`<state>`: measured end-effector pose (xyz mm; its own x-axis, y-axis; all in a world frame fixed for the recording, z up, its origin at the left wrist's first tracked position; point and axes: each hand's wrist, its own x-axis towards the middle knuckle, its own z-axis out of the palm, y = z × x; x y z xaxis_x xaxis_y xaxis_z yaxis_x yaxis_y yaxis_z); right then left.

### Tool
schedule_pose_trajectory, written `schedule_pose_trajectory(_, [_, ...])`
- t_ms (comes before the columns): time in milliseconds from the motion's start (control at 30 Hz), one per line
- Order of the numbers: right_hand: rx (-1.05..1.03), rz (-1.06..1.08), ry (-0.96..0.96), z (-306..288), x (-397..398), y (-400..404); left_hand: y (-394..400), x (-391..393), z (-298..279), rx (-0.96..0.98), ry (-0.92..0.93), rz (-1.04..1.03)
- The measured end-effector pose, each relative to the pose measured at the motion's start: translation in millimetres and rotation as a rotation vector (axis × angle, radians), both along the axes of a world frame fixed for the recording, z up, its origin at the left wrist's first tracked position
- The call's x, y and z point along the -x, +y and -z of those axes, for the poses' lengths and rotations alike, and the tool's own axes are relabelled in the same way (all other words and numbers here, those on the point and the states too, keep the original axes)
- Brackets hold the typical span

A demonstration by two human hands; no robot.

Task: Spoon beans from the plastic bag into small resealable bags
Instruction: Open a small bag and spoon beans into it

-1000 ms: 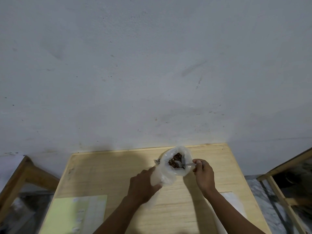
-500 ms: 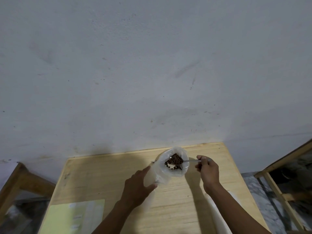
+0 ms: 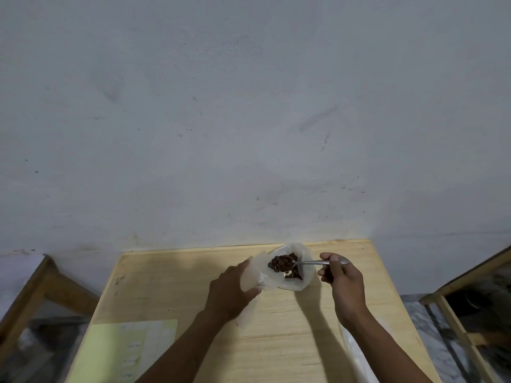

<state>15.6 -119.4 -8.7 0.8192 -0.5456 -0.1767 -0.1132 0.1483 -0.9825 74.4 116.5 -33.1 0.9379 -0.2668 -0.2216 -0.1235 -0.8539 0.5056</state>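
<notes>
A clear plastic bag (image 3: 302, 281) with brown beans (image 3: 293, 274) in it stands open near the far edge of the wooden table (image 3: 171, 283). My right hand (image 3: 341, 281) grips a metal spoon (image 3: 309, 262) whose bowl, heaped with beans, is raised over the bag's mouth. My left hand (image 3: 231, 290) holds a small clear resealable bag (image 3: 253, 275) upright just left of the plastic bag.
A pale green sheet with small clear bags on it (image 3: 130, 349) lies at the near left of the table. More clear plastic (image 3: 356, 357) lies under my right forearm. Wooden furniture frames stand at left (image 3: 41, 283) and right (image 3: 453, 313). A grey wall rises behind.
The spoon went from dipping into the beans to lifted out with a heap on it. My right hand moved up and right; my left hand raised the small bag slightly.
</notes>
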Motion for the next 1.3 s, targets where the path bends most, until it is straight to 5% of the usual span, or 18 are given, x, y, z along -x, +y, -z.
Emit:
schedule_pose_trajectory(633, [-0.059, -0.020, -0.103, -2.0, -15.9, 23.2, 31.1, -5.2, -13.7, 0.092, -0.037, -0.122])
schedule_pose_trajectory(900, [-0.064, -0.012, 0.118, 42.4, 4.3, 10.2, 46.5, 3.0, -3.9, 0.273, 0.039, -0.188])
schedule_pose_trajectory(1300, [0.038, -0.091, 0.337, 79.7, 21.0, 13.3, 40.2, 0.1, -0.3, 0.281, 0.013, -0.177])
